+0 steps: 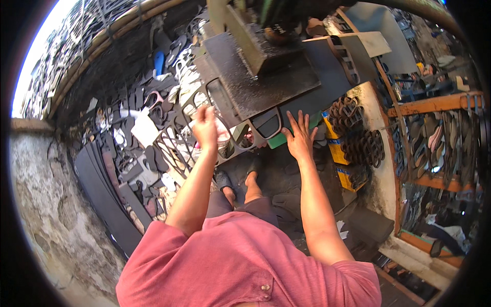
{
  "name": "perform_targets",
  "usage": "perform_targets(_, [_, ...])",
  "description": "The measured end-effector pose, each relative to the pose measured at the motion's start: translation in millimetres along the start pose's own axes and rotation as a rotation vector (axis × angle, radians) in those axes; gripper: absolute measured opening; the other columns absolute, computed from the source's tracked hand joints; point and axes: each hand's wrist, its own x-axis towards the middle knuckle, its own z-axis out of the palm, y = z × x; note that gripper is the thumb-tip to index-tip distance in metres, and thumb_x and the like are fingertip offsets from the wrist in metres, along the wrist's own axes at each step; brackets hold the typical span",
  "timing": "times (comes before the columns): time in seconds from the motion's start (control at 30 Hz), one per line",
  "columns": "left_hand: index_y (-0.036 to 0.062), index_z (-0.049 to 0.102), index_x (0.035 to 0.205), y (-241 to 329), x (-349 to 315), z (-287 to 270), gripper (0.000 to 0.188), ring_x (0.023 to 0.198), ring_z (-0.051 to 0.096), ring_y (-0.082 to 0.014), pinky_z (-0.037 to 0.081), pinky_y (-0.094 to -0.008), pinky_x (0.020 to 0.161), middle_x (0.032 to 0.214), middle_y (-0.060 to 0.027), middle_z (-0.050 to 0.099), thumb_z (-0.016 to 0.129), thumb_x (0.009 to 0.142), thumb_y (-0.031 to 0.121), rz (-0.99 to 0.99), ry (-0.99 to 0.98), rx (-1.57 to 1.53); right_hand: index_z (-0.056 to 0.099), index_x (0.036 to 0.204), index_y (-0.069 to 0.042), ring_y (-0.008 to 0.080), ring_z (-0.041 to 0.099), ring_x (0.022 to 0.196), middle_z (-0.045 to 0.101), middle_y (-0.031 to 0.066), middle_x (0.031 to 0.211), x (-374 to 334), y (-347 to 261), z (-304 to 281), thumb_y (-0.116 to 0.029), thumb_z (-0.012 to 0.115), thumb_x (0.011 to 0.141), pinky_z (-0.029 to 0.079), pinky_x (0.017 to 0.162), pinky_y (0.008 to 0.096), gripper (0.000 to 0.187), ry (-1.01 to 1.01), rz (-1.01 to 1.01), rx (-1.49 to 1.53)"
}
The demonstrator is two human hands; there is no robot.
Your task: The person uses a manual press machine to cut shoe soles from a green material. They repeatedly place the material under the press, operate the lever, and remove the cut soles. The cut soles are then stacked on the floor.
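My right hand (300, 135) lies with its fingers spread on the near edge of a dark sheet (331, 77), beside a rounded metal cutting die (267, 124). My left hand (205, 128) is raised over a sheet full of cut-out holes (227, 148), its fingers loosely extended; I see nothing in them. Above the work, a press with a heavy black metal plate (266, 87) hides part of the sheets. A green board (279, 140) shows under the die, close to my right hand. Another curved die (343, 59) rests on the dark sheet.
Scrap cut-outs (158, 120) are heaped to the left, with dark sheets (99, 176) leaning by the wall. At the right are stacks of dark looped pieces (363, 148), yellow-and-blue boxes (335, 146) and a wooden rack (434, 107) hung with sole-shaped pieces.
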Motion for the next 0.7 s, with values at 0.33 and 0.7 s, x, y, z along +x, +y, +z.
perform_targets(0.33, [0.0092,0.064,0.132,3.1,63.3,-48.6,0.036,0.099,0.065,-0.013,0.051,-0.0317,0.09,0.107,0.0006,0.071,0.074,0.097,0.014,-0.182,-0.256,-0.268,0.054,0.152,-0.02,0.0278,0.012,0.162,0.03,0.0048,0.172,98.0,12.1,-20.0,-0.05,0.057,0.103,0.004,0.124,0.0739,0.058,0.016,0.019,0.099])
perform_targets(0.7, [0.0001,0.06,0.133,202.9,-62.2,71.1,0.032,0.109,0.063,-0.0172,0.051,-0.0338,0.099,0.125,-0.0082,0.064,0.068,0.102,0.008,0.856,-0.147,-0.141,0.068,0.137,-0.009,0.0329,0.024,0.159,0.047,0.013,0.161,103.0,14.2,-88.1,-0.046,0.064,0.099,0.008,0.122,0.0771,0.053,-0.124,-0.102,0.094])
